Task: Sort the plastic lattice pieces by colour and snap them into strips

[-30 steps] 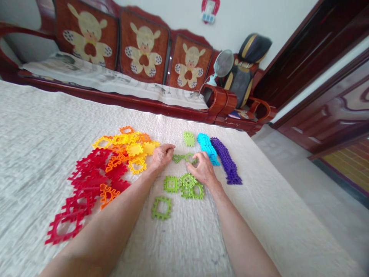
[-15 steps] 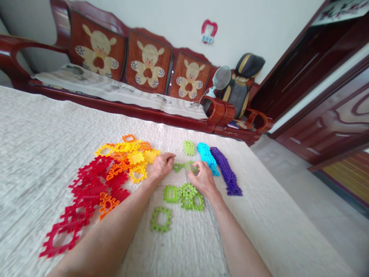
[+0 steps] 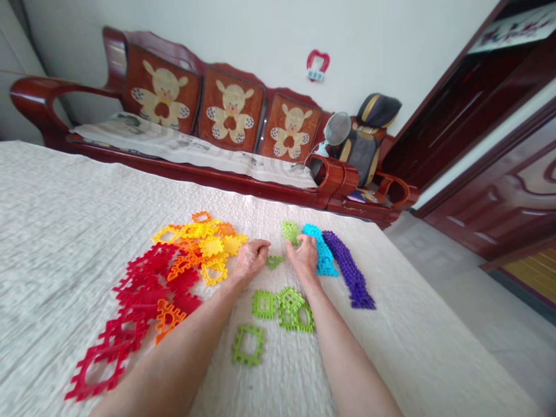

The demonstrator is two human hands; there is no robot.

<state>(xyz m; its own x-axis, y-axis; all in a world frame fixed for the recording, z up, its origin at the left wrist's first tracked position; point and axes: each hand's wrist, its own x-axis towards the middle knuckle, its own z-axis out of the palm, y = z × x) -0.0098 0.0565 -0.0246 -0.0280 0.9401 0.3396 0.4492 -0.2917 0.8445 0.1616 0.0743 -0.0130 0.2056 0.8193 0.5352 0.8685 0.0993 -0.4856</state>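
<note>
My left hand (image 3: 252, 258) rests on the cloth with its fingers curled closed, and what is inside them, if anything, is hidden. A small green triangular linking piece (image 3: 274, 262) lies just right of its fingertips. My right hand (image 3: 304, 255) has thumb and fingers closed around the near end of a light green stack of linking pieces (image 3: 289, 230); a green piece appears to be in the grip, partly hidden. Beside that hand lies a row of light blue pieces (image 3: 325, 260). Closer to me are several flat green square pieces (image 3: 264, 304), some overlapping, and one green frame piece (image 3: 248, 346) apart.
Left of my hands is a pile of red pieces (image 3: 143, 289), orange pieces (image 3: 168, 317) and yellow pieces (image 3: 212, 248). A row of purple pieces (image 3: 347, 269) lies on the right. Beyond the cloth-covered table (image 3: 412, 324) stands a wooden sofa (image 3: 234, 168).
My right hand has moved away from me to the light green stack, and the green piece at its fingers has left its place beside the triangle. My left hand stays nearly still.
</note>
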